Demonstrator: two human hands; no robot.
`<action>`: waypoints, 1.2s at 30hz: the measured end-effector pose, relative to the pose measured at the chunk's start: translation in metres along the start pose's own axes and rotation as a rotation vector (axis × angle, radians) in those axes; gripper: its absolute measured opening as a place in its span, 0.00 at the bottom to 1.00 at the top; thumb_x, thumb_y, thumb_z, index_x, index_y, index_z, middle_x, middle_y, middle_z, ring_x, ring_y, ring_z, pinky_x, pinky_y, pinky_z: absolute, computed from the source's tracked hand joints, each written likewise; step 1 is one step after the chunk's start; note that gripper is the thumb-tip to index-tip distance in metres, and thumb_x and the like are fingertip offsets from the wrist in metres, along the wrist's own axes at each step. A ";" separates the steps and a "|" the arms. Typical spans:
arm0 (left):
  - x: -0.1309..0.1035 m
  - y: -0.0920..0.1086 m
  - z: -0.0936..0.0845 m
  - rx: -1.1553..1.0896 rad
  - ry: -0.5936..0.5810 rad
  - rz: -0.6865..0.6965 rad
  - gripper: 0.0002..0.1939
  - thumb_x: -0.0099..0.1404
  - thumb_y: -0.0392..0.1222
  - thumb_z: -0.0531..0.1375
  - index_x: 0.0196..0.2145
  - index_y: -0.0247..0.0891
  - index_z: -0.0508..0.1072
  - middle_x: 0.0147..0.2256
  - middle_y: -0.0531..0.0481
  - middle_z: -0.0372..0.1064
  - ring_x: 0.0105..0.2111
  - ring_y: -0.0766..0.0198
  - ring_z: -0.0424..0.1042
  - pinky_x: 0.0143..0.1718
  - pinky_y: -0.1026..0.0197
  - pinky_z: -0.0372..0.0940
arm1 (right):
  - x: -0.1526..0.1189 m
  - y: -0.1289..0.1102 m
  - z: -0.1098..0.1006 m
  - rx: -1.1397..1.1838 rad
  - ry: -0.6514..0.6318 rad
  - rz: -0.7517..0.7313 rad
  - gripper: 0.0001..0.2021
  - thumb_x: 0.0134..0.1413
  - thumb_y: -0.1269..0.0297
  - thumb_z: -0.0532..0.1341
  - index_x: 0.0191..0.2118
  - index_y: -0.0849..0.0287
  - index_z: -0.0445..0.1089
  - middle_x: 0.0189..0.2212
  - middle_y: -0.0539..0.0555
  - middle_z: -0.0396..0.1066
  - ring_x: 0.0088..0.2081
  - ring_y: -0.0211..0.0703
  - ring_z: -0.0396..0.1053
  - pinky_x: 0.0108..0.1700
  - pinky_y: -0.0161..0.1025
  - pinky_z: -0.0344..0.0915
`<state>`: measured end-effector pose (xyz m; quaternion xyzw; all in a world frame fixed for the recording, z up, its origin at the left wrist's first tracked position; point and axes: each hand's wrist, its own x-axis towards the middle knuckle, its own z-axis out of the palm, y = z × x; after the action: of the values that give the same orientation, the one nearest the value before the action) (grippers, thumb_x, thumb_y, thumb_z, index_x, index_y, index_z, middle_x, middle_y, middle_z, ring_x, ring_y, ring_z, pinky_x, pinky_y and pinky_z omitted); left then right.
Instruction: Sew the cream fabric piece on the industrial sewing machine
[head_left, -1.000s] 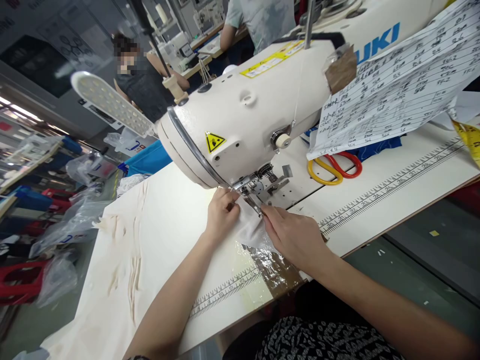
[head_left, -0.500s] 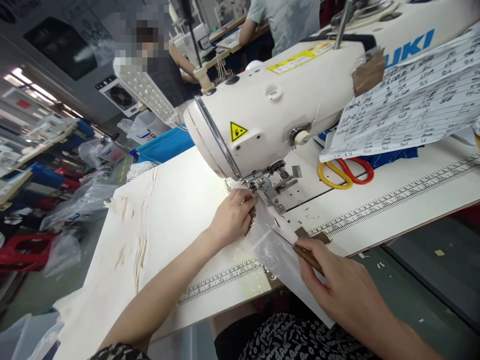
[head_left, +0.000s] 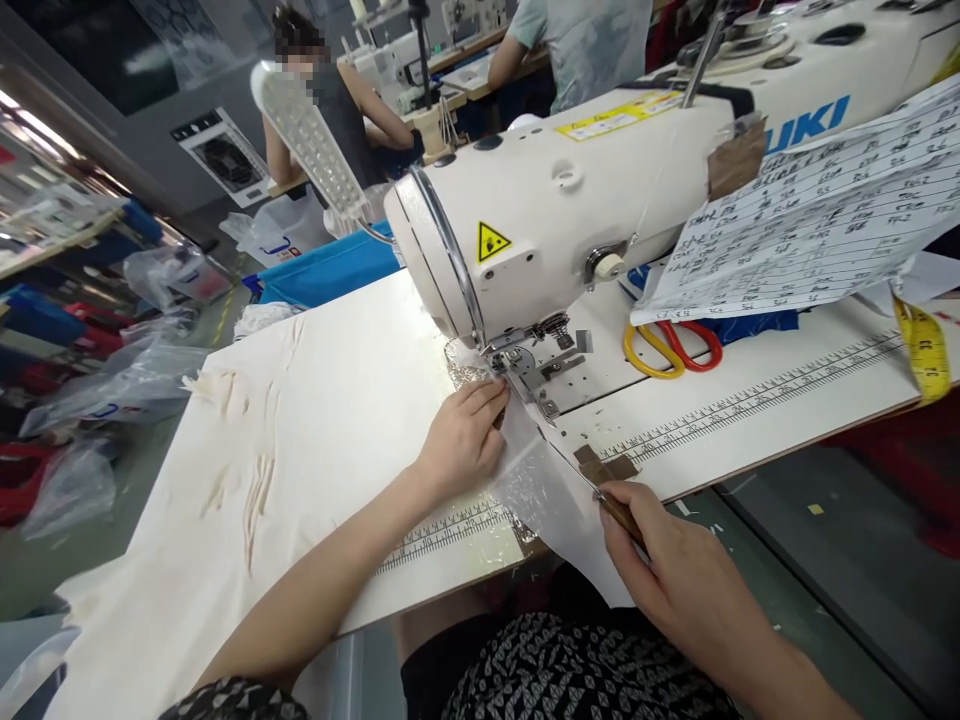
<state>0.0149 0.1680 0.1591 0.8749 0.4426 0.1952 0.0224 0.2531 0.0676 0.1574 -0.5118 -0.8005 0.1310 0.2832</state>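
Left hand (head_left: 463, 440) clenched, pinning white fabric piece (head_left: 555, 500) at presser foot (head_left: 517, 365), 12 o'clock of it; right hand (head_left: 675, 575) at 5 o'clock grasping awl (head_left: 592, 485) on the fabric edge; sewing machine (head_left: 555, 215) behind on counter (head_left: 337, 370); aligning step, next likely careful feed

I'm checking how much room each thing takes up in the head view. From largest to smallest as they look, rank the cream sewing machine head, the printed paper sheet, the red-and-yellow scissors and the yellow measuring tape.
1. Cream sewing machine head
2. Printed paper sheet
3. Red-and-yellow scissors, partly hidden under the sheet
4. Yellow measuring tape, close to the scissors in size, so unsure
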 end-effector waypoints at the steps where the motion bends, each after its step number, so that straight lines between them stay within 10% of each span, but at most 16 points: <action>1: 0.000 -0.001 -0.001 -0.005 0.010 0.010 0.24 0.68 0.33 0.48 0.58 0.28 0.69 0.58 0.39 0.68 0.60 0.53 0.64 0.64 0.44 0.62 | 0.001 -0.001 0.000 -0.006 -0.005 0.000 0.09 0.70 0.67 0.47 0.44 0.59 0.62 0.23 0.49 0.72 0.21 0.41 0.73 0.19 0.32 0.63; 36: -0.007 0.017 -0.001 0.196 0.002 0.079 0.24 0.72 0.39 0.47 0.59 0.22 0.65 0.60 0.31 0.63 0.63 0.45 0.60 0.62 0.43 0.59 | 0.039 -0.011 0.008 -0.313 0.055 -0.120 0.08 0.67 0.73 0.47 0.42 0.60 0.62 0.28 0.50 0.72 0.22 0.39 0.72 0.20 0.32 0.57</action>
<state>0.0240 0.1516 0.1615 0.8894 0.4249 0.1526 -0.0716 0.2278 0.0980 0.1694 -0.5044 -0.8320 -0.0263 0.2295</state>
